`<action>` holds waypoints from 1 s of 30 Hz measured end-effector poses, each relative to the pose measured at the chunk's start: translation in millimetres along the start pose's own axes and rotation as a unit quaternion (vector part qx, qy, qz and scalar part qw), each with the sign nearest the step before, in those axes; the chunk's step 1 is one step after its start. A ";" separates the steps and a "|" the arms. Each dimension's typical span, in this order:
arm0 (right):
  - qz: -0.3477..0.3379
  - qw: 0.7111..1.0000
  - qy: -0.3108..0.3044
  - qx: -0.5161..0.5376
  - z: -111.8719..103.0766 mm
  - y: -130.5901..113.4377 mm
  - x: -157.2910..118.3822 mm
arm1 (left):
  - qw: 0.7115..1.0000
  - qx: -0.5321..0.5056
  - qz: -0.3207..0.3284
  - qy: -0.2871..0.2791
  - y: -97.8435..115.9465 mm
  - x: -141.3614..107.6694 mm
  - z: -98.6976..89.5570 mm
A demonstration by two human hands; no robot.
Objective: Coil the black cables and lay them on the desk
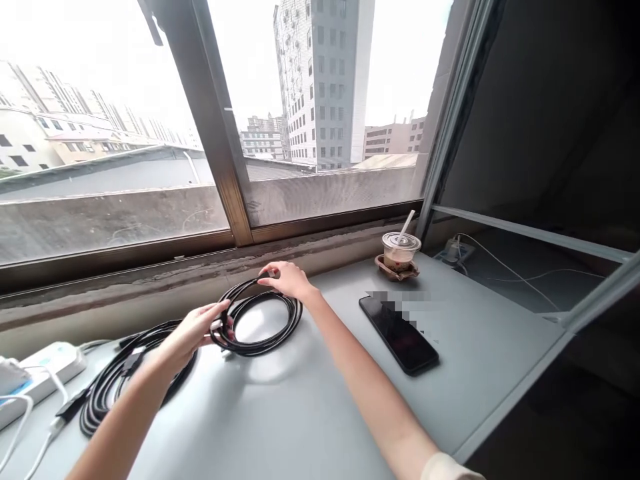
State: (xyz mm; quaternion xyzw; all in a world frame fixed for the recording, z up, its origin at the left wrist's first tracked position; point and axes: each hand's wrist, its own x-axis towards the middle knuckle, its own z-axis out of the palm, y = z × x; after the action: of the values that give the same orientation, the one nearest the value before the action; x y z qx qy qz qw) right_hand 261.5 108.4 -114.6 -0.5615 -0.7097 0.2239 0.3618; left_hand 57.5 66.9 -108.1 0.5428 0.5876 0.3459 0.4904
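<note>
A black cable (pixel 267 346) wound into a loose coil is held between both hands, a little above the white table (pixel 280 420). My left hand (pixel 193 331) is closed round the coil's left side, where a connector end seems to show near the fingers. At the coil's top, my right hand (pixel 289 278) pinches a dark end or strand of the cable between thumb and fingers. Partly behind my left forearm lies a second black coiled cable (pixel 97 408), flat on the table.
On the left stands a white power strip (pixel 60 360) with white cords. A black phone (pixel 400 337) lies to the right. Behind it, a lidded drink cup (pixel 401 248) with a straw sits in a brown carrier (pixel 395 270). A window (pixel 330 193) runs along the back.
</note>
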 end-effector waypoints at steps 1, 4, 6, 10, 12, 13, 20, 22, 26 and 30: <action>0.008 1.000 -0.008 0.007 2.8 5.2 1.3 | 1.000 0.010 -0.006 0.003 -3.4 1.0 1.7; 0.024 0.999 -0.027 0.024 11.3 17.8 5.2 | 1.000 0.003 -0.030 0.003 -12.7 5.5 6.1; 0.026 0.999 -0.031 0.030 16.0 22.4 7.3 | 0.999 0.003 -0.034 0.008 -16.5 7.7 8.0; 0.015 0.999 -0.022 0.036 22.2 24.2 9.9 | 1.000 0.006 -0.011 0.027 -18.3 8.4 8.2; 0.005 0.999 -0.013 0.036 25.0 24.3 10.4 | 0.998 0.046 0.015 0.046 -18.4 9.2 6.9; 0.001 0.999 -0.008 0.035 26.4 24.6 10.5 | 0.994 0.087 0.031 0.062 -18.7 10.2 6.2; -0.036 0.999 -0.027 0.028 39.0 34.9 12.0 | 0.890 0.378 0.187 0.174 -31.2 17.0 16.8; -0.044 0.998 -0.032 0.041 44.1 40.8 13.8 | 0.856 0.432 0.252 0.134 -41.1 17.7 24.8; -0.057 0.993 -0.027 0.097 56.6 56.2 18.9 | 0.832 0.440 0.305 0.145 -61.9 20.0 36.1; -0.056 0.985 -0.026 0.160 65.2 68.5 24.1 | 0.827 0.423 0.326 0.176 -68.7 23.0 36.5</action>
State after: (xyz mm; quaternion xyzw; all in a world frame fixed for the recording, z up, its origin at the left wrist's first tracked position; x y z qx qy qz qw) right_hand 252.5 155.7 -199.5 -0.4496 -0.7042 0.3284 0.4406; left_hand 73.3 73.0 -187.5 0.7870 0.5417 0.2926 -0.0400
